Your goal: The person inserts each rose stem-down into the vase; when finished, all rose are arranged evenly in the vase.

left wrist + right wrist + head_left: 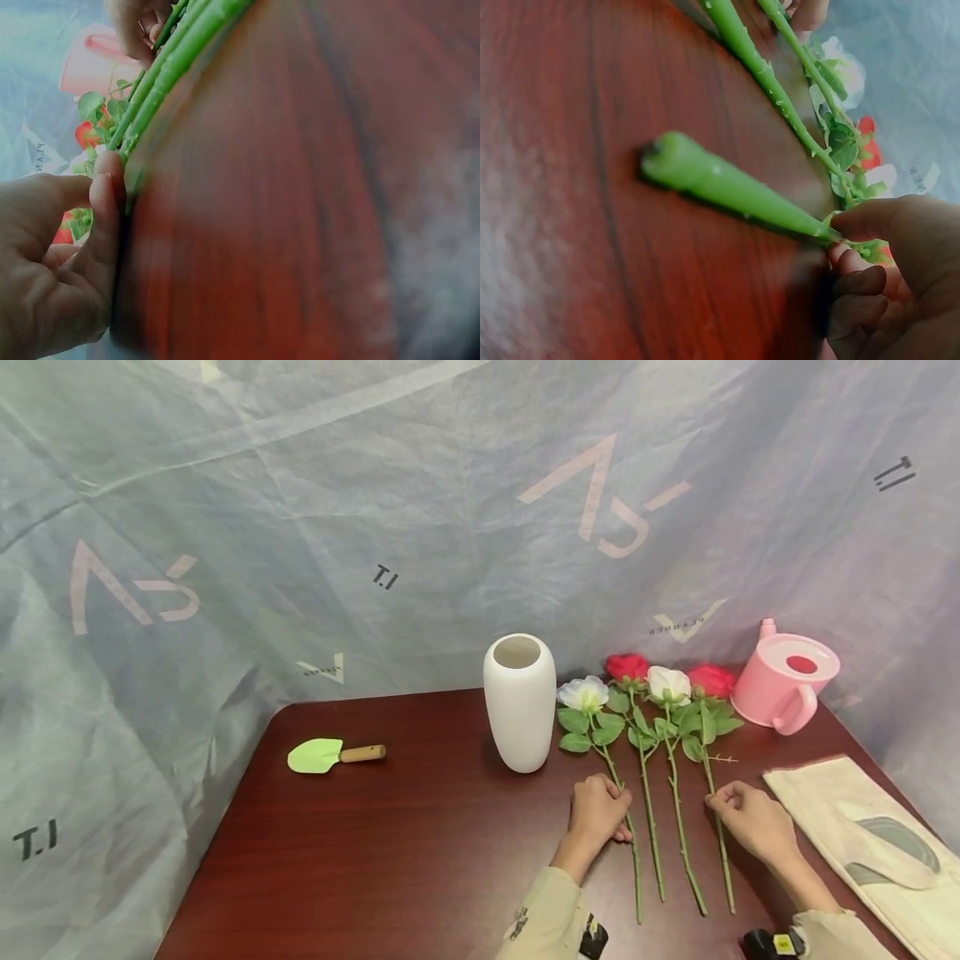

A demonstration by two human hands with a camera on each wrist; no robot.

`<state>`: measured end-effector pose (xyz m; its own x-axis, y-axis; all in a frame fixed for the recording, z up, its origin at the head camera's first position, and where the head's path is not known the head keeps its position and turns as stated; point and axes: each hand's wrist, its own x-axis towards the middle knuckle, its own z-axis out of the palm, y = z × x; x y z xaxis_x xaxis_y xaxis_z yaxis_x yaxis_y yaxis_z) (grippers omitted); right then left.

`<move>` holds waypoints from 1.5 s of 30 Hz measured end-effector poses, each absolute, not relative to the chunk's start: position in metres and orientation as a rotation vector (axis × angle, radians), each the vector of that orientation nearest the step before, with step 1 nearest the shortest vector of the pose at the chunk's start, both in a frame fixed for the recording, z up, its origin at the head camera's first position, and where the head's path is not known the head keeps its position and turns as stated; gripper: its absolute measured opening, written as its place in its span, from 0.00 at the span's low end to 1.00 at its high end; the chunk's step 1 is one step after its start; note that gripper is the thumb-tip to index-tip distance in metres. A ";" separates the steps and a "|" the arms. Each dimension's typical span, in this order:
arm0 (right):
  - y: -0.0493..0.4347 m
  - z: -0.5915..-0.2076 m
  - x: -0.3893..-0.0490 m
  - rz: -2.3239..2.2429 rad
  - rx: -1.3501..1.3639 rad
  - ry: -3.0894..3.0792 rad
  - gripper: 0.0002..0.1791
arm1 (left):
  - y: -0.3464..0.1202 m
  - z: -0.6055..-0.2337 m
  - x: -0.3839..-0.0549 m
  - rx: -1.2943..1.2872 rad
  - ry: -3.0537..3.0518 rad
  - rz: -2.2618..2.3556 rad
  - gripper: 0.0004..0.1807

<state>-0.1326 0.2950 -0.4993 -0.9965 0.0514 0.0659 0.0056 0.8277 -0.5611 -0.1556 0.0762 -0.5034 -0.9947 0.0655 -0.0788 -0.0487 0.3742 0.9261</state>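
Artificial roses lie side by side on the table, blooms toward the back and green stems toward me. On the left is a pale white rose (583, 694); its stem is between the thumb and fingers of my left hand (598, 810). At the right end of the row, my right hand (753, 818) pinches the stem of a red rose (711, 680). The right wrist view shows this stem's cut end (676, 161) pointing away from the fingers. Between the hands lie another red rose (627, 667) and another white rose (668, 683).
A white vase (522, 710) stands upright left of the roses. The pink watering can (783, 681) is at the back right, with cream gloves (862, 835) along the right edge. A green trowel with a wooden handle (362, 753) lies far left. Grey fabric (420, 527) hangs behind the table.
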 end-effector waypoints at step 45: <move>0.202 -0.358 -0.149 2.084 0.431 -1.933 0.03 | -0.095 -0.398 -0.175 0.293 3.095 1.889 0.38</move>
<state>-0.1489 0.2020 -0.3576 -0.9206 -0.0068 0.3904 -0.3888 -0.0767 -0.9181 -0.1751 -0.0954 -0.3979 -0.8672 -0.1186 0.4836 0.3758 0.4811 0.7920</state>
